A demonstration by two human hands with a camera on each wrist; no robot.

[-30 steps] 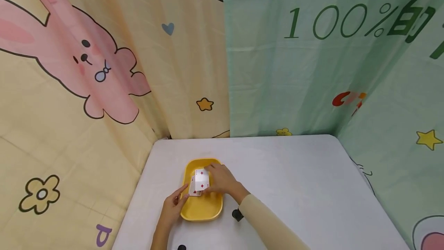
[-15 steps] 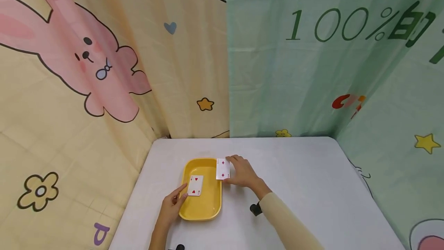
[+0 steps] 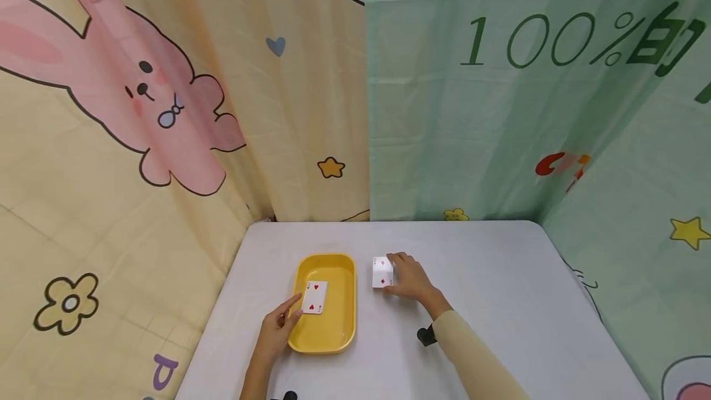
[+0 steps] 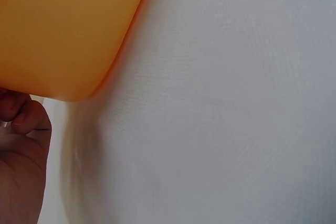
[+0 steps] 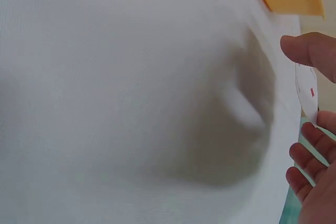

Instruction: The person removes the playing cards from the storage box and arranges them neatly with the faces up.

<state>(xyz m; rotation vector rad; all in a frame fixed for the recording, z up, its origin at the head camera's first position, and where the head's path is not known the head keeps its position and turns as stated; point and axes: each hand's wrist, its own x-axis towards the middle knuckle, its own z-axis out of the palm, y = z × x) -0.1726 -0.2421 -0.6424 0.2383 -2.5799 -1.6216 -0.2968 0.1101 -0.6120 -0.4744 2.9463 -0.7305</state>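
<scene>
A playing card with red diamonds is held by its edges between the thumb and fingers of my right hand, above the table just right of the yellow tray. In the right wrist view the card is seen nearly edge-on, slightly bowed, its shadow on the cloth below. Another card, with red hearts, lies face up inside the tray. At the tray's left rim my left hand holds on with thumb and index finger; its other fingers look curled below the rim in the left wrist view.
A white cloth covers the table. Patterned curtains stand behind it and along both sides. Black camera mounts are worn near both wrists.
My right hand has lifted the diamonds card off the hearts card and carried it right, out over the tray's rim to above the table. The left hand and tray have stayed put.
</scene>
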